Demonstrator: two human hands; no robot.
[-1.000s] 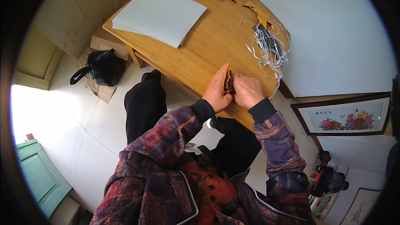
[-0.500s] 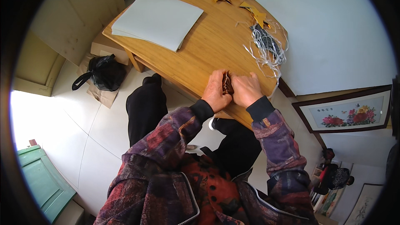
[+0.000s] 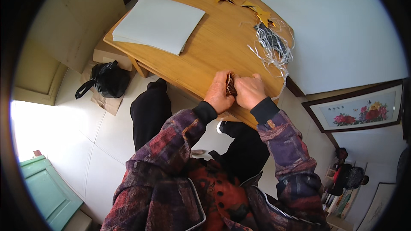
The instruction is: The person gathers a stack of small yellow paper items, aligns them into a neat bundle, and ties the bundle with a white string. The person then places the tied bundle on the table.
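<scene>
The left hand [image 3: 219, 92] grips a small, brown, pleated, glossy piece [image 3: 230, 85] above the wooden tabletop [image 3: 205, 55]; the curled right hand's [image 3: 250, 91] hold is unclear. Probably light, crushable; best pinched by its sides.

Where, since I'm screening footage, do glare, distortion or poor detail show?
Head view: glare whites out far left, above the green panel; head view: joints in the pale floor bow; head view: brown item between left hand and right hand too small for fine detail.
</scene>
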